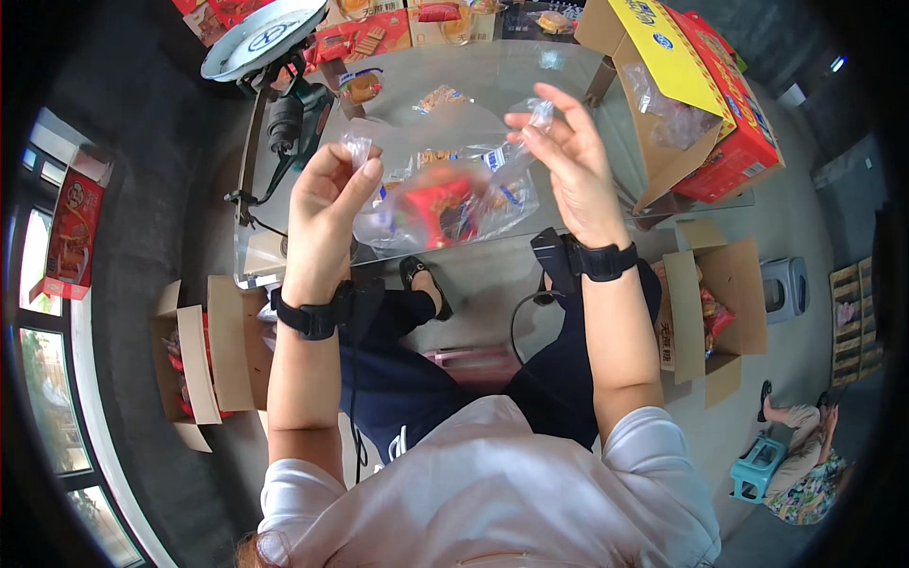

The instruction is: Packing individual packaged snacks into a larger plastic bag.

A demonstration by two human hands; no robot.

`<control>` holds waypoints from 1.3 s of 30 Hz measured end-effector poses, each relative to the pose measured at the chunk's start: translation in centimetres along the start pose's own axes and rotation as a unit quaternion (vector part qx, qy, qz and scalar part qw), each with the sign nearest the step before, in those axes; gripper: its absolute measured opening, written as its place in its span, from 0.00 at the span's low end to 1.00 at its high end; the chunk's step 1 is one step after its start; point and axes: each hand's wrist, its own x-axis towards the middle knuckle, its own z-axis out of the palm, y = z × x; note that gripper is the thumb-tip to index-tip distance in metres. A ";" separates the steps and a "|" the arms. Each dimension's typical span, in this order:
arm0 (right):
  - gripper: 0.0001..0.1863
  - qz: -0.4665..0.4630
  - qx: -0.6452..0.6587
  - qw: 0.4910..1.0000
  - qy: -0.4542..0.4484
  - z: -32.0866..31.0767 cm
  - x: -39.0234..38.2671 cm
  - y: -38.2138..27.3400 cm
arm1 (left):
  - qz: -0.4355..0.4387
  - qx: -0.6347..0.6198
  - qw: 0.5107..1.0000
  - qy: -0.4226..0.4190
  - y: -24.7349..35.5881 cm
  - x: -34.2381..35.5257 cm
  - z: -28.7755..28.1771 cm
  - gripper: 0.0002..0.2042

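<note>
My left hand (336,194) pinches one upper corner of a clear plastic bag (388,227) with its fingers curled. My right hand (563,151) grips the other upper corner between thumb and fingers, some fingers raised. The bag spreads between both hands, over the front of the glass table (445,66). Inside it or seen through it are a red packet (440,208) and several small wrapped snacks (492,161); which lie inside I cannot tell exactly. Two more wrapped snacks, one brown (440,99) and one in blue-edged wrap (360,87), lie farther back.
A dark scale with a white pan (246,43) stands back left. Yellow and red cartons (720,142) stand right. Boxes line the back (436,24). Open cardboard boxes flank my legs (227,341) (739,293). A seated person (805,473) and blue stool (757,469) are lower right.
</note>
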 end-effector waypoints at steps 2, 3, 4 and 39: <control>0.38 -0.019 -0.020 0.999 0.018 -1.2 -0.6 0.4 | -0.003 0.015 1.000 -0.007 -0.4 -1.0 -1.3 0.21; 0.38 -0.019 -0.023 0.999 0.018 -2.1 -0.9 0.5 | -0.003 0.013 1.000 -0.007 -1.0 -0.8 -2.0 0.21; 0.44 -0.028 -0.095 0.995 0.032 -3.0 -1.1 1.0 | 0.061 0.065 0.996 -0.011 -1.8 -0.8 -2.9 0.33; 0.10 0.083 -0.413 0.858 -0.295 2.4 13.3 -2.1 | 0.063 0.445 0.866 -0.218 3.5 10.7 -5.5 0.10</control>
